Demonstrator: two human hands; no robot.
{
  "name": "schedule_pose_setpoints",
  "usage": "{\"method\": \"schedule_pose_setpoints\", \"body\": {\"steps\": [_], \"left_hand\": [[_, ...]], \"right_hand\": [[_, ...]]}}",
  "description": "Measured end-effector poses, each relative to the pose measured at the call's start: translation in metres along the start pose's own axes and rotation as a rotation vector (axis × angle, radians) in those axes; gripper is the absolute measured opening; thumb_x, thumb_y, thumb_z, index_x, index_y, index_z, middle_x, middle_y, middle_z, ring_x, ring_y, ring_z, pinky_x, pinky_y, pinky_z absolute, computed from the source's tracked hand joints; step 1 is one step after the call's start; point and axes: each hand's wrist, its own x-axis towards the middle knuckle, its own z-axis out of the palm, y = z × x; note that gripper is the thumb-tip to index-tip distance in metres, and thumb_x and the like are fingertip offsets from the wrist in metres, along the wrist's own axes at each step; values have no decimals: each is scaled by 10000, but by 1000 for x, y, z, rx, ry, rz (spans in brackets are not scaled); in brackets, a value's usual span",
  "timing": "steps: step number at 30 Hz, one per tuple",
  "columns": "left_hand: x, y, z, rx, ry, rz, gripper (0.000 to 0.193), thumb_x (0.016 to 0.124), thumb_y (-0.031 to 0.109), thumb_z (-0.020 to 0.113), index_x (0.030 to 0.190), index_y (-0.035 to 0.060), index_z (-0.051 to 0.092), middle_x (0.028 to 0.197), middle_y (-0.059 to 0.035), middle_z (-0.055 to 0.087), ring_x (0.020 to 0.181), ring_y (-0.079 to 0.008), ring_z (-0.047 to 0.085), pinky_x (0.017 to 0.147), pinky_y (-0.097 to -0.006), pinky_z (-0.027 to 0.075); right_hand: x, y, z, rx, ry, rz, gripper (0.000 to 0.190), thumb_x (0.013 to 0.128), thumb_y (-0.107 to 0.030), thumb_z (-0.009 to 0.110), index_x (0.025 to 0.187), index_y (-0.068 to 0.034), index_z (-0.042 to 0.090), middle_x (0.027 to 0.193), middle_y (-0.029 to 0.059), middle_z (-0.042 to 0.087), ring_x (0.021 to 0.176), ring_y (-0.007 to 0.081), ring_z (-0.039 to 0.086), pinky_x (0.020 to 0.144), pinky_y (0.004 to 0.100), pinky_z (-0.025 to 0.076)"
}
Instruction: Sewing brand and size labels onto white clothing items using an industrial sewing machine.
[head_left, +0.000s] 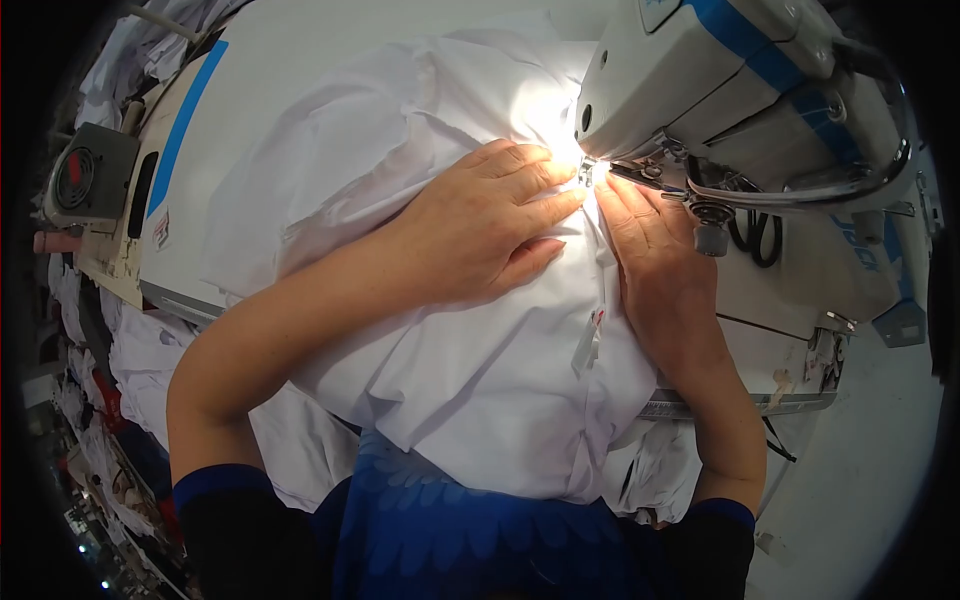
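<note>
White fabric (480, 375) lies bunched across the sewing machine bed and hangs over its front edge onto my lap. My left hand (510, 210) rests flat on it, fingers spread, fingertips just left of the lit presser foot (587, 174). On the foot's other side, my right hand (656, 240) lies along the fabric's right edge, fingers stretched forward; its thumb is hidden. A folded seam runs from the foot towards me, with a small label (589, 341) on it. The white sewing machine head (697, 82) stands over the right hand and partly covers its fingertips.
Black-handled scissors (757, 236) lie right of my right hand, behind a curved metal guard (810, 196). A grey box with a round grille (86, 176) stands at the left. Blue tape (187, 127) marks the table. White cloth (150, 367) is heaped below the table's left side.
</note>
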Motion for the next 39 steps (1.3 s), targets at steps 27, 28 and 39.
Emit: {"method": "schedule_pose_setpoints", "body": {"steps": [27, 28, 39], "left_hand": [[2, -14, -1, -25, -1, 105, 428, 964, 219, 728, 1358, 56, 693, 1446, -162, 639, 1353, -345, 578, 1195, -494, 440], [2, -14, 0, -36, 25, 104, 390, 964, 233, 727, 1312, 58, 703, 1422, -142, 649, 1349, -339, 576, 1185, -491, 436], [2, -19, -1, -53, -9, 124, 377, 970, 204, 710, 1313, 48, 705, 1424, -140, 647, 1350, -360, 573, 1184, -504, 444]], "right_hand": [[3, 2, 4, 115, 112, -8, 387, 952, -31, 705, 1337, -77, 711, 1388, 102, 703, 1262, 309, 655, 1055, 411, 547], [3, 2, 4, 113, 112, -6, 384, 955, -32, 703, 1336, -78, 712, 1390, 100, 702, 1262, 307, 656, 1053, 409, 548], [3, 2, 3, 124, 89, -14, 371, 982, -49, 676, 1351, -57, 706, 1402, 112, 697, 1308, 294, 637, 1139, 416, 470]]}}
